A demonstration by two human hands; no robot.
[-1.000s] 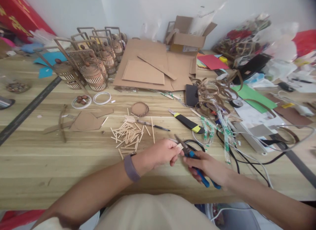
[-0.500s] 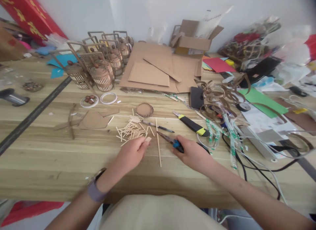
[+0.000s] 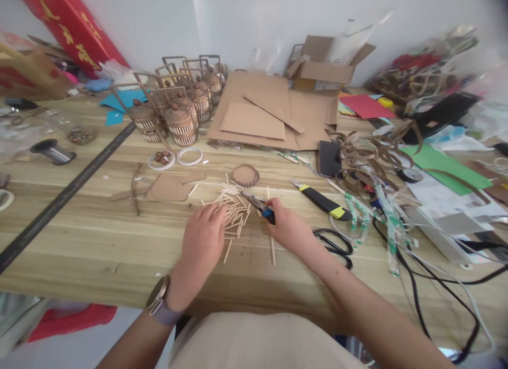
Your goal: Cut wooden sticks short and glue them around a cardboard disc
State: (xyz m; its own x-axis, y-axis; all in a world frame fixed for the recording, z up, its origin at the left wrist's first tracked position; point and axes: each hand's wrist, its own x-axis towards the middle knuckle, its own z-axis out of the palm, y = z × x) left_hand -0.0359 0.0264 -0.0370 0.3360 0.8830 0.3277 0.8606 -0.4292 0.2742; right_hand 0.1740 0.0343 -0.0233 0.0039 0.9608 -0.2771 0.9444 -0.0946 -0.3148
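Observation:
My left hand [image 3: 203, 239] lies palm down on the wooden table [image 3: 99, 242], its fingertips on the edge of a pile of short wooden sticks [image 3: 234, 210]. Whether the fingers pinch a stick I cannot make out. My right hand [image 3: 291, 231] is closed round blue-handled pliers [image 3: 260, 205], whose jaws point left into the same pile. A long thin stick [image 3: 270, 226] lies on the table under the right hand. A round cardboard disc [image 3: 245, 175] sits just behind the pile.
A yellow-and-black utility knife [image 3: 319, 200] and black scissors [image 3: 337, 245] lie right of my hand. Behind stand small woven lantern-like baskets [image 3: 180, 118], cardboard sheets [image 3: 257, 115], an open box [image 3: 321, 67]. Cables, paper strips and coloured paper crowd the right side.
Both hands moved forward from the table's near edge to the stick pile. The left hand went from a pinch near the pliers to lying on the sticks. The view shifted left.

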